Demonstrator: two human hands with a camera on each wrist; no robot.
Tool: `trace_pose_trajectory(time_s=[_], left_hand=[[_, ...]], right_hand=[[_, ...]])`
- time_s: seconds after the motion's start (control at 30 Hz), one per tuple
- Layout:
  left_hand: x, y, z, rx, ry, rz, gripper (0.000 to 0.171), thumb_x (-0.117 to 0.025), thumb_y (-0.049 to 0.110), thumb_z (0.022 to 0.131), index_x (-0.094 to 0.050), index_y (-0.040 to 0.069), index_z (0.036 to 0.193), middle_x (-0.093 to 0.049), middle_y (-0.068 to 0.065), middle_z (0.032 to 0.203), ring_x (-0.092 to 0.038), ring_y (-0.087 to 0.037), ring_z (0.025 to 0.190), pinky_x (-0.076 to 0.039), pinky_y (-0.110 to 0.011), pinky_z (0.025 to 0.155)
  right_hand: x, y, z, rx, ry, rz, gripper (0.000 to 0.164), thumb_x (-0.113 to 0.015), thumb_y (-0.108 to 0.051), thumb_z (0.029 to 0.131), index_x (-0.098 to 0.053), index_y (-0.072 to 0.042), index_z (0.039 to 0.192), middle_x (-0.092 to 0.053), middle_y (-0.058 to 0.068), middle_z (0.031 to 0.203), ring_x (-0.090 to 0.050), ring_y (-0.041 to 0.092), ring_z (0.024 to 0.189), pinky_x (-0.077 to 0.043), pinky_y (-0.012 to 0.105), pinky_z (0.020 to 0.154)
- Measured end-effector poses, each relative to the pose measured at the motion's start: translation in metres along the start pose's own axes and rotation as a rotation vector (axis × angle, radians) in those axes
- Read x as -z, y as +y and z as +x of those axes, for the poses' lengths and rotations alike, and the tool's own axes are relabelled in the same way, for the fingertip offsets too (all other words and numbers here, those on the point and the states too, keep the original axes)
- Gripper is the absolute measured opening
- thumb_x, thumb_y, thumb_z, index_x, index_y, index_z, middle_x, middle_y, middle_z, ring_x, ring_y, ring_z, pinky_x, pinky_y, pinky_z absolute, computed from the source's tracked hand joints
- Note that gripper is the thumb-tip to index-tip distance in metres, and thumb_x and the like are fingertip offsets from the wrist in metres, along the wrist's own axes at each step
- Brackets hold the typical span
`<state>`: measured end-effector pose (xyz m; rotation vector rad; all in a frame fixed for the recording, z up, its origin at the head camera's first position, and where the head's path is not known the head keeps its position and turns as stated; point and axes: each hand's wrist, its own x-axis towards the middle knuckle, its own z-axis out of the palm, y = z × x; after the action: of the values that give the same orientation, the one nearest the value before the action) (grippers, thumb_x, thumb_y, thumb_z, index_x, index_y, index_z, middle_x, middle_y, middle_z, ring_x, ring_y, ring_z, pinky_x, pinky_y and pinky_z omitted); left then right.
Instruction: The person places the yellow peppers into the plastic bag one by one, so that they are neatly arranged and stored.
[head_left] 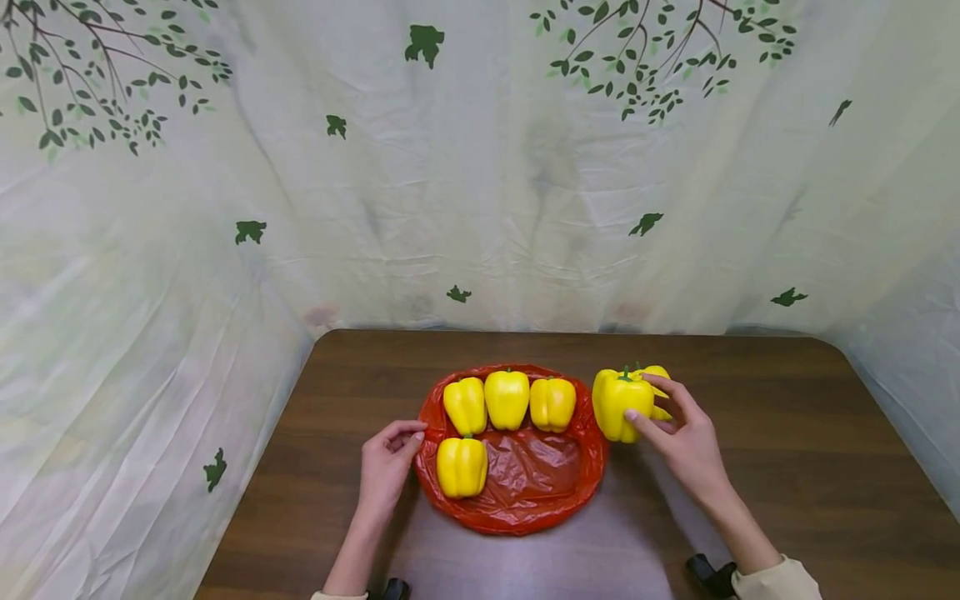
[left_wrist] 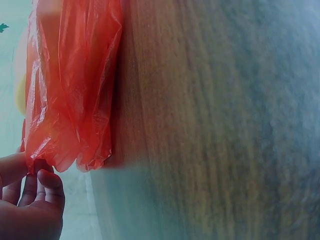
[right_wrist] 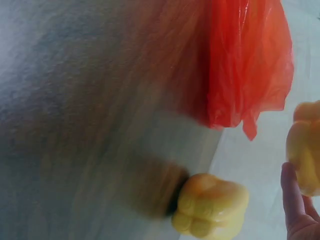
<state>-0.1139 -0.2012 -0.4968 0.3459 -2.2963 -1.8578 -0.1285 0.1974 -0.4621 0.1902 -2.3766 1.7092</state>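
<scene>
My left hand (head_left: 390, 462) pinches the left rim of a red plastic bag (head_left: 525, 517) that lies spread open with its edge rolled. In the left wrist view, thumb and fingers (left_wrist: 50, 187) hold the bag's thin film. Inside the bag, three yellow bell peppers (head_left: 507, 400) stand in a row at the back, and another bell pepper (head_left: 461, 467) sits at front left. A yellow bell pepper (head_left: 619, 406) is held by my right hand (head_left: 686, 433) beside the bag's right rim. Behind it, partly hidden, is one more yellow bell pepper (right_wrist: 212, 207), resting on the table.
The brown wooden table (head_left: 787, 433) ends at a pale curtain (head_left: 510, 208) printed with leaves, which hangs behind and along both sides. Black wrist straps (head_left: 711, 575) show at the sleeves.
</scene>
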Motion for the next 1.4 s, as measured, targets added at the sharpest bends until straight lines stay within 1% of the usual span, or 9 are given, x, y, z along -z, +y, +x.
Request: trace_pose_trajectory(time_s=[0.23,0.3,0.37,0.5,0.73,0.83,1.13,1.23,1.4], left_hand=[[0.003,0.013,-0.004,0.037,-0.028,0.0,0.013,-0.065,0.0,0.093,-0.072,-0.001,0.104,-0.066,-0.017,0.098,-0.058,-0.022,0.076,-0.052,-0.025,0.066],[0.003,0.012,-0.004,0.029,-0.027,-0.001,0.013,-0.065,-0.001,0.092,-0.072,-0.001,0.103,-0.066,-0.017,0.097,-0.057,-0.023,0.075,-0.052,-0.025,0.065],[0.003,0.001,0.0,0.006,-0.017,-0.006,0.012,-0.066,0.0,0.092,-0.073,0.0,0.102,-0.067,-0.016,0.096,-0.058,-0.021,0.074,-0.051,-0.023,0.064],[0.003,0.002,0.0,-0.001,-0.013,-0.002,0.012,-0.066,0.001,0.092,-0.074,0.001,0.102,-0.067,-0.016,0.096,-0.059,-0.022,0.076,-0.051,-0.022,0.065],[0.005,0.03,-0.01,0.023,-0.041,0.013,0.014,-0.063,-0.003,0.092,-0.071,-0.005,0.103,-0.066,-0.02,0.099,-0.058,-0.025,0.079,-0.053,-0.025,0.067],[0.005,0.034,-0.012,0.028,-0.043,0.021,0.015,-0.063,-0.003,0.092,-0.07,-0.006,0.104,-0.066,-0.02,0.1,-0.058,-0.026,0.08,-0.053,-0.024,0.068],[0.004,0.001,0.0,-0.022,-0.009,-0.006,0.012,-0.067,-0.001,0.091,-0.073,-0.001,0.101,-0.067,-0.017,0.094,-0.059,-0.02,0.075,-0.051,-0.021,0.065],[0.003,-0.002,0.001,-0.05,0.002,-0.009,0.011,-0.067,-0.002,0.09,-0.073,-0.001,0.099,-0.067,-0.017,0.092,-0.059,-0.02,0.073,-0.051,-0.021,0.063],[0.003,-0.002,0.001,-0.041,0.005,0.002,0.012,-0.067,-0.002,0.09,-0.074,0.001,0.098,-0.067,-0.015,0.091,-0.058,-0.021,0.074,-0.051,-0.021,0.063]], right_hand=[[-0.011,-0.005,0.0,-0.021,-0.06,0.022,0.057,-0.075,-0.02,0.088,-0.049,-0.014,0.138,-0.05,0.006,0.134,-0.057,0.031,0.114,-0.051,0.018,0.081],[-0.015,-0.004,-0.001,-0.021,-0.081,0.054,0.057,-0.076,-0.019,0.088,-0.05,-0.015,0.138,-0.05,0.006,0.135,-0.057,0.032,0.116,-0.052,0.02,0.081],[-0.019,-0.003,-0.002,-0.014,-0.103,0.081,0.057,-0.076,-0.018,0.088,-0.05,-0.015,0.138,-0.05,0.006,0.137,-0.056,0.032,0.118,-0.051,0.021,0.083],[-0.027,-0.002,-0.003,-0.013,-0.147,0.13,0.058,-0.077,-0.016,0.087,-0.05,-0.015,0.139,-0.048,0.006,0.141,-0.053,0.032,0.123,-0.05,0.024,0.087],[-0.042,-0.007,-0.008,-0.033,-0.176,0.187,0.058,-0.077,-0.016,0.086,-0.05,-0.014,0.138,-0.049,0.005,0.142,-0.051,0.029,0.125,-0.05,0.026,0.089],[-0.048,-0.01,-0.01,-0.039,-0.177,0.192,0.058,-0.077,-0.017,0.086,-0.051,-0.014,0.137,-0.049,0.004,0.141,-0.051,0.029,0.124,-0.051,0.027,0.089],[-0.068,-0.014,-0.018,-0.08,-0.22,0.185,0.057,-0.079,-0.024,0.085,-0.052,-0.02,0.135,-0.05,0.004,0.137,-0.052,0.031,0.122,-0.054,0.033,0.085],[-0.075,-0.015,-0.02,-0.097,-0.24,0.199,0.056,-0.078,-0.025,0.085,-0.053,-0.022,0.134,-0.05,0.005,0.137,-0.052,0.031,0.122,-0.054,0.034,0.084],[-0.084,-0.015,-0.026,-0.125,-0.266,0.218,0.054,-0.078,-0.026,0.085,-0.053,-0.024,0.133,-0.052,0.007,0.135,-0.053,0.031,0.12,-0.054,0.034,0.085]])
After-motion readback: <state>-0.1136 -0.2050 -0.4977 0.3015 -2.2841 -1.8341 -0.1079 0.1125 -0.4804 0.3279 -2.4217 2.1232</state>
